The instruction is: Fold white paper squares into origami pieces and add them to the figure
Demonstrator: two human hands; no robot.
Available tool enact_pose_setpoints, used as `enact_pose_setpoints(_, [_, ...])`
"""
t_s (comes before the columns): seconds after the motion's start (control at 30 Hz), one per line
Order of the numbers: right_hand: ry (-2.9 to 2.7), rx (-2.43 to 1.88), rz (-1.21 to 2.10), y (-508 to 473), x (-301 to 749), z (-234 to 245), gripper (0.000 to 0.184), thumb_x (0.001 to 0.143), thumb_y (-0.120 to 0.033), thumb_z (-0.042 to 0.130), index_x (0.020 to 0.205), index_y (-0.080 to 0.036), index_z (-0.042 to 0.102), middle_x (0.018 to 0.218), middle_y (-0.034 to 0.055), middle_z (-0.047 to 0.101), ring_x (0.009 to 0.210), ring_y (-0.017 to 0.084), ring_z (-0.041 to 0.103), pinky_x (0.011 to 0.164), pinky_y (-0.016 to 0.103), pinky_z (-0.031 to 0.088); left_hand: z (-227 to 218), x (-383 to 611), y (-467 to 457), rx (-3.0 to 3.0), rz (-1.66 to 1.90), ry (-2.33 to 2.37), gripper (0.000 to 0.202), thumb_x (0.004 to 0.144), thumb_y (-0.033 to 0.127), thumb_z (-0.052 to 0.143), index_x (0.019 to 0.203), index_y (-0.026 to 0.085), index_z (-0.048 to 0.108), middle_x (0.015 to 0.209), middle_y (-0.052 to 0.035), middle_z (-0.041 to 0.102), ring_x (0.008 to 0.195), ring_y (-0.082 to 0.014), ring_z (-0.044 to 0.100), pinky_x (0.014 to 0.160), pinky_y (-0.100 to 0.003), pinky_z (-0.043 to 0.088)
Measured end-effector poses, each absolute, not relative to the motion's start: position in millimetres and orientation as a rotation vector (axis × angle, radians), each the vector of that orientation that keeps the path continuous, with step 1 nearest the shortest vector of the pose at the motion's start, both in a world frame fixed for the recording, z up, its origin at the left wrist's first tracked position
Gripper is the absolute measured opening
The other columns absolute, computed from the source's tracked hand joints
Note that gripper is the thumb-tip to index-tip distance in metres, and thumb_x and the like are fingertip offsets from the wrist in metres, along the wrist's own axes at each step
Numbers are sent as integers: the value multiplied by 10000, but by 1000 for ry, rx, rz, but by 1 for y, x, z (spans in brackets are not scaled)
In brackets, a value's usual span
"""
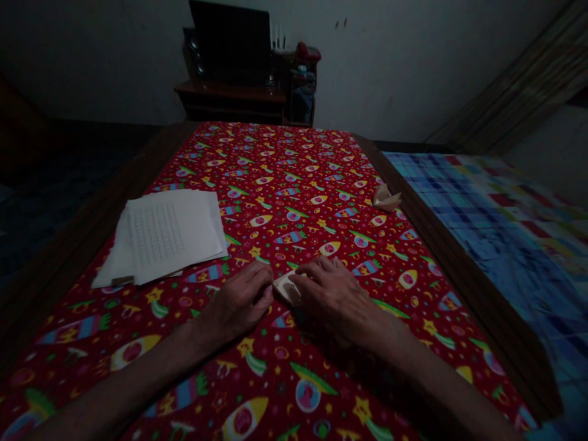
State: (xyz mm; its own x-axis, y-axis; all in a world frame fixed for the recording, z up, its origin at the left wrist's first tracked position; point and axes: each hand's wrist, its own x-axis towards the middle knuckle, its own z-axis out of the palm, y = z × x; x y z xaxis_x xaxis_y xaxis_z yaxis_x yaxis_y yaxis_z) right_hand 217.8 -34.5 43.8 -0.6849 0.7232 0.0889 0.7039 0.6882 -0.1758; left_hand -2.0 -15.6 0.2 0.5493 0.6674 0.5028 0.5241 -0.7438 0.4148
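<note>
A small piece of folded paper (285,289) lies between my hands, low over the red patterned cloth (294,229). My left hand (243,300) is closed, its thumb and fingers pinching the paper's left corner. Over the paper's right side, my right hand (331,294) has its fingers bent, with the thumb along the near edge and the paper held under them. Part of the paper is hidden by the right hand. Farther off to the right sits a folded paper shape (386,198) with pointed ends.
A stack of paper sheets (184,233), the top one printed with a grid, lies at the left. Beyond the table's far end, a dark monitor (232,40) stands on a small wooden desk (229,93). Blue checked bedding (441,202) lies past the table's right edge.
</note>
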Motion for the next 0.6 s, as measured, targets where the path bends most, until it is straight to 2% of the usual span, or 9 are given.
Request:
enact_pose_setpoints(0.2, [-2756,-1207,53,-39,205,28,231,854,-203,539,1084,-188,523,1046,96,552,1009,259,439,910,470,351,-3,-4,-16,2579,950,996,133,845,54,447,860,185,460,882,-38,559,845,-148,566,736,-253,475])
enact_pose_setpoints(0.4, [-2517,-1137,232,-32,215,-1,184,858,-174,546,1027,-246,555,984,76,570,911,218,514,783,377,440,-5,-5,-16,2540,951,999,131,849,64,444,874,191,466,918,-38,561,870,-141,564,757,-247,476])
enact_pose_setpoints(0.6, [-2480,-1149,292,-19,218,-5,96,848,-187,561,913,-246,600,891,68,581,847,203,521,730,333,423,-6,-4,-15,2506,960,960,140,843,53,446,883,186,466,869,-28,546,845,-138,549,755,-252,467])
